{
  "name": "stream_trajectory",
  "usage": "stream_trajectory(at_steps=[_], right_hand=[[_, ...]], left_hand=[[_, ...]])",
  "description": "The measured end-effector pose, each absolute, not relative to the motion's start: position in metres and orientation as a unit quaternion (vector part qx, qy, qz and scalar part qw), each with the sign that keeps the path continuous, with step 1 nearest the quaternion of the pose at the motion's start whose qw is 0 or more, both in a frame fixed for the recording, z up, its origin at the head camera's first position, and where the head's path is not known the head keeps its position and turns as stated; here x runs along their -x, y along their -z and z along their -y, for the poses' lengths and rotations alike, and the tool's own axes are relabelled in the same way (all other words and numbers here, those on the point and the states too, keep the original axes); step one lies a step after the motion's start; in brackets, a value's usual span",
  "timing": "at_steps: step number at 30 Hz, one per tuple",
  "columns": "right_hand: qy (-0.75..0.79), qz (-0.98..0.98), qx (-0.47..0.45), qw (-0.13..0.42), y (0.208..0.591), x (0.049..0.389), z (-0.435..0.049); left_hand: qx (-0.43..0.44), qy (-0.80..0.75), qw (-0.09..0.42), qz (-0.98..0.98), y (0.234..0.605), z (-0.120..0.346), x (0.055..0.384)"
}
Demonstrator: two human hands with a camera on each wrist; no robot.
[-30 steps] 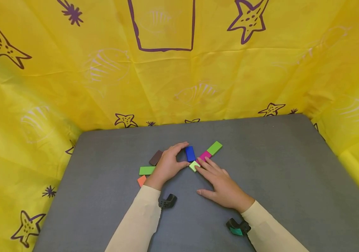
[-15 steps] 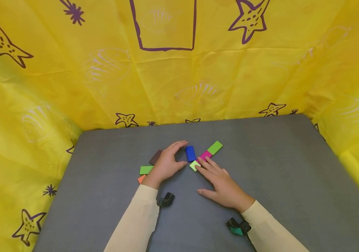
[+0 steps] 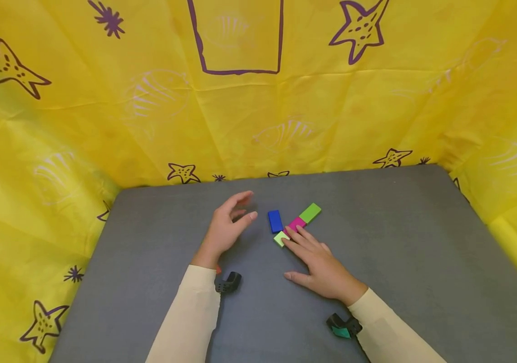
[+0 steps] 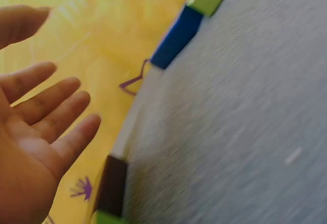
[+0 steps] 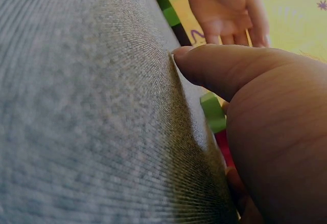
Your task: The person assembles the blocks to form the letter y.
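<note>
Held over the left of the table, my left hand (image 3: 224, 227) has loosely bent fingers with nothing between them; the left wrist view shows its palm bare. My right hand (image 3: 319, 264) lies low, its fingertips on a small light-green block (image 3: 281, 238) and a magenta block (image 3: 295, 225). A longer green block (image 3: 310, 213) continues the line beyond the magenta one. Leaning away at the light-green block's far side is a blue block (image 3: 275, 221). The left hand and wrist cover most of another group: a dark brown block (image 4: 111, 185), a green block (image 5: 167, 10) and an orange block (image 3: 218, 269).
The blocks lie on a grey cloth-covered table (image 3: 399, 242). Yellow fabric (image 3: 240, 126) printed with starfish and fish rises behind it and along both sides. A black wrist camera mount (image 3: 228, 282) sits by the left sleeve, another mount (image 3: 343, 325) by the right.
My left hand has drawn away from the blue block, leftward and upward, and now covers the brown and green blocks in the head view. My right hand stays in place.
</note>
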State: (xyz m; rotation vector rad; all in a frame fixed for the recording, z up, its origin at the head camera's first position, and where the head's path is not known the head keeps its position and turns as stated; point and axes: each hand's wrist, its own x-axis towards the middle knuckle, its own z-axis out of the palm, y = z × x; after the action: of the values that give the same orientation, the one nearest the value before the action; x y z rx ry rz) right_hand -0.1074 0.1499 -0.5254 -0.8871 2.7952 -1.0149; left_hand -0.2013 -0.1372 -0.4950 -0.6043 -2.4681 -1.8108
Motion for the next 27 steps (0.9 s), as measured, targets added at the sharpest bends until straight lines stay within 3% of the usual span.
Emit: stream_trajectory(at_steps=[7, 14, 27], right_hand=[[0.329, -0.898, 0.291, 0.011, 0.526, 0.108, -0.148], [0.325, -0.906, 0.273, -0.008, 0.528, 0.114, -0.147], [0.277, -0.928, 0.249, -0.001, 0.529, 0.134, -0.131]], left_hand=[[0.15, 0.606, 0.068, 0.778, 0.487, 0.174, 0.206], [0.112, 0.61, 0.094, 0.779, 0.486, 0.205, 0.21], [0.082, 0.66, 0.06, 0.744, 0.513, 0.229, 0.212]])
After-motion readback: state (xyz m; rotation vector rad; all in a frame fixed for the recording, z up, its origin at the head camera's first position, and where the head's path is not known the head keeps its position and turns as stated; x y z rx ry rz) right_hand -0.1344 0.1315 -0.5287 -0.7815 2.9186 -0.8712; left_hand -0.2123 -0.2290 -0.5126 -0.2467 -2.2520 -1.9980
